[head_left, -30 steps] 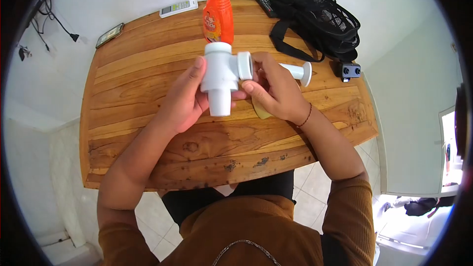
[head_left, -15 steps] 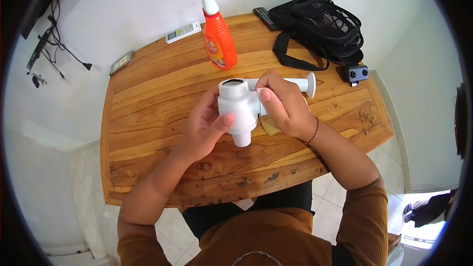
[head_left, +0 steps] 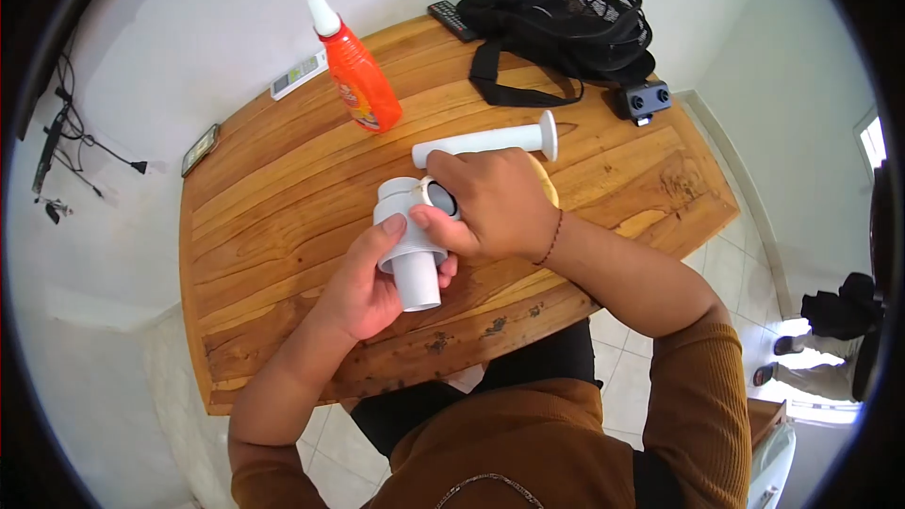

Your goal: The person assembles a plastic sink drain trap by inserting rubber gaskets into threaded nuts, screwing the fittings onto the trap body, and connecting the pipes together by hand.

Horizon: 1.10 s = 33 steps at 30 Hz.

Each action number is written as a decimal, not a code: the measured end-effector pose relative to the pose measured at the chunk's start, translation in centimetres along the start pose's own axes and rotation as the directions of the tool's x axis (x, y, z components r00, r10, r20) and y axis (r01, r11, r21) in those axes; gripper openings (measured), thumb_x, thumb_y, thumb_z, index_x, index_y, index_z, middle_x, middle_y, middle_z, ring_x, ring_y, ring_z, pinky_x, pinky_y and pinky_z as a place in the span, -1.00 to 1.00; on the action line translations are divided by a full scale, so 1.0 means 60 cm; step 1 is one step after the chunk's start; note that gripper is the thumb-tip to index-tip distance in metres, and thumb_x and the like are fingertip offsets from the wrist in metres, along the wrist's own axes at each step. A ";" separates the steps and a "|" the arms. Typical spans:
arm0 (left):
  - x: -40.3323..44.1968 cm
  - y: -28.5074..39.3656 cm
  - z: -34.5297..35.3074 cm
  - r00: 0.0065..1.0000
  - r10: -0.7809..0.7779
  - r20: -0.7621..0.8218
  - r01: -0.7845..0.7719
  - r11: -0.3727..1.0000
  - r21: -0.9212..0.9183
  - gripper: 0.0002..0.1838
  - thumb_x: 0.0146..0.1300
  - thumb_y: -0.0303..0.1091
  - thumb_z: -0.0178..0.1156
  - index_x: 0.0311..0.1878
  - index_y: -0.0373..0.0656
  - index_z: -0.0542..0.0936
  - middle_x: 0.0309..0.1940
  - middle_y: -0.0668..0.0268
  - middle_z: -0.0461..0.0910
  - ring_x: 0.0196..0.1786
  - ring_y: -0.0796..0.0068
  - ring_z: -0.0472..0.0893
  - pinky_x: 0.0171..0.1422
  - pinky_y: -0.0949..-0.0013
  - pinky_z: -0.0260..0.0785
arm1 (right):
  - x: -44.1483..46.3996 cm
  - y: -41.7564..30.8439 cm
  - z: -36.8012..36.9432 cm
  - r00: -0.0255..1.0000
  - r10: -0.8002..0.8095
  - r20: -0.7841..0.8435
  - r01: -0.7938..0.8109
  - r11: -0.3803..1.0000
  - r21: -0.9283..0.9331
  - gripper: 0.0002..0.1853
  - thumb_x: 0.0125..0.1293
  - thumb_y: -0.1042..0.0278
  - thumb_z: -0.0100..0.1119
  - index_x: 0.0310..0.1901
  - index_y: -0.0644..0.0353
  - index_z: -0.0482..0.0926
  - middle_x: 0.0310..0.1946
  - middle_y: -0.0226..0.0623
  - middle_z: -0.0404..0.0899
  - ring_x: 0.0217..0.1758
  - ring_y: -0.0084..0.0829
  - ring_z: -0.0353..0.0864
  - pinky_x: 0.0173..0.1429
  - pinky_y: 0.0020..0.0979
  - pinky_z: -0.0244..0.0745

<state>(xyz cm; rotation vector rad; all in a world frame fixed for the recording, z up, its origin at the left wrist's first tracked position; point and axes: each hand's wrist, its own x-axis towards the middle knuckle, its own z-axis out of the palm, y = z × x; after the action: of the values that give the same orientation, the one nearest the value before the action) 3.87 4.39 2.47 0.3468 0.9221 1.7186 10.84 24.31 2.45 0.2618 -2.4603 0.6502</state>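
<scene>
Over the front half of the wooden table, my left hand (head_left: 366, 285) is wrapped round the body of a white plastic fitting (head_left: 417, 273), thumb on top. The fitting's narrow outlet points toward me. My right hand (head_left: 495, 203) grips the ring of its side opening, with thumb and fingers round the rim. Behind my right hand a white flanged tube (head_left: 490, 139) lies on the table. A round yellowish thing (head_left: 547, 181) is mostly hidden under my right hand.
On the wooden table (head_left: 255, 254) an orange spray bottle (head_left: 363, 85) stands. Along the back are a phone (head_left: 200, 149), a white remote (head_left: 299, 73), a black remote (head_left: 452, 21), a black bag (head_left: 566, 24) and a small dark camera (head_left: 645, 102). A person's legs (head_left: 815, 368) show at the right.
The fitting has turned and tilted in my hands, so its side opening now faces up and toward me. The view has shifted, and more of the flanged tube shows.
</scene>
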 end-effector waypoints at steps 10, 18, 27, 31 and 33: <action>0.021 -0.027 -0.008 0.903 0.412 -0.124 -0.302 0.812 0.500 -0.48 0.44 -0.14 0.29 0.27 -0.27 0.40 -0.03 0.26 0.60 -0.08 0.52 0.63 -0.01 0.39 0.55 | 0.004 -0.009 0.024 0.961 0.270 0.055 -0.276 0.935 0.221 -0.47 0.44 -0.10 0.02 -0.45 0.25 0.58 -0.60 0.03 0.59 -0.48 0.12 0.62 -0.33 0.02 0.49; 0.032 -0.030 0.006 0.699 0.705 0.119 -0.459 0.314 0.831 -0.34 0.27 -0.31 0.45 0.28 -0.30 0.29 0.03 0.15 0.54 0.00 0.40 0.59 0.08 0.27 0.50 | 0.004 -0.011 0.019 0.947 0.321 -0.010 -0.279 0.838 0.468 -0.40 0.57 -0.09 -0.17 -0.42 0.28 0.56 -0.53 0.06 0.58 -0.37 0.13 0.61 -0.22 -0.02 0.44; 0.041 -0.017 0.020 0.662 0.704 0.258 -0.411 0.053 0.910 -0.26 0.23 -0.30 0.49 0.30 -0.30 0.24 0.05 0.08 0.53 0.06 0.31 0.59 0.13 0.20 0.48 | 0.001 -0.002 0.015 0.941 0.333 -0.056 -0.233 0.761 0.605 -0.45 0.65 0.03 -0.23 -0.35 0.36 0.49 -0.52 -0.07 0.52 -0.44 -0.21 0.49 -0.24 -0.19 0.39; 0.039 0.032 0.023 0.714 0.671 0.198 -0.406 0.167 0.899 -0.27 0.22 -0.26 0.49 0.31 -0.22 0.27 0.06 0.13 0.53 0.08 0.33 0.58 0.16 0.18 0.47 | 0.009 -0.003 0.007 0.941 0.335 -0.052 -0.203 0.680 0.705 -0.47 0.65 0.00 -0.21 -0.30 0.32 0.49 -0.51 -0.21 0.51 -0.41 -0.38 0.46 -0.27 -0.26 0.38; 0.032 0.068 0.026 0.750 0.650 0.122 -0.579 0.556 0.596 -0.25 0.12 -0.22 0.48 0.33 -0.04 0.31 0.05 0.22 0.52 0.01 0.34 0.59 0.13 0.16 0.47 | 0.013 0.010 0.005 0.983 0.180 -0.043 -0.068 0.566 0.822 -0.52 0.66 -0.02 -0.21 -0.20 0.27 0.49 -0.46 -0.30 0.50 -0.38 -0.49 0.45 -0.27 -0.33 0.38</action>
<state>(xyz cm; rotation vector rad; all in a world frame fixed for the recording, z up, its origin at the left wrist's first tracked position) 1.37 6.37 6.05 1.1349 1.5748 2.0422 9.86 24.63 2.43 0.3808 -1.8821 1.8133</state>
